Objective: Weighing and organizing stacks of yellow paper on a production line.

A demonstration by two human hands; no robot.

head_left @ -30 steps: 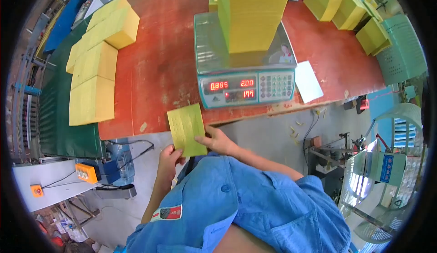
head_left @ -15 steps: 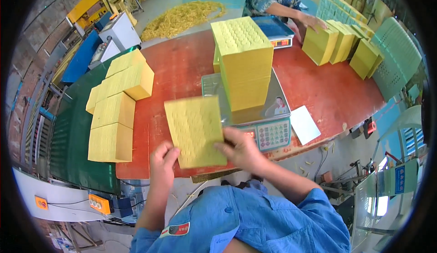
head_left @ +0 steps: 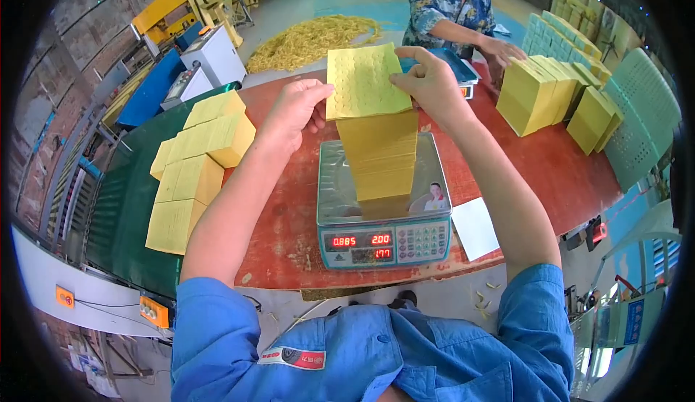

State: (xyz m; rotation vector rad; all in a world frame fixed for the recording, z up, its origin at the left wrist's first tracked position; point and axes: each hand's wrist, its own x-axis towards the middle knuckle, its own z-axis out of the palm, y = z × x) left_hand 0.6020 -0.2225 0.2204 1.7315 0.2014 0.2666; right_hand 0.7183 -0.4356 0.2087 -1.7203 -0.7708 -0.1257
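My left hand (head_left: 293, 112) pinches the left edge of a yellow embossed paper sheet (head_left: 365, 80), or a thin batch; I cannot tell how many. The right edge is gripped by my right hand (head_left: 438, 87), thumb on top. The paper lies at the top of a tall yellow paper stack (head_left: 380, 156); whether it rests fully there is hard to see. Under the stack is the metal pan of a digital scale (head_left: 333, 181), its red display lit. Both forearms reach forward, one on each side of the scale.
Yellow paper blocks (head_left: 188, 181) sit at left, by the green surface (head_left: 130, 221). A white card (head_left: 476, 230) lies right of the scale on the red table (head_left: 279, 257). Across it, a co-worker's hand (head_left: 499, 51) touches more yellow stacks (head_left: 532, 94), beside a second blue scale (head_left: 463, 69).
Both hands have carried the paper from in front of me, left of the scale, forward and up to the stack's top. The scale's display now shows fully.
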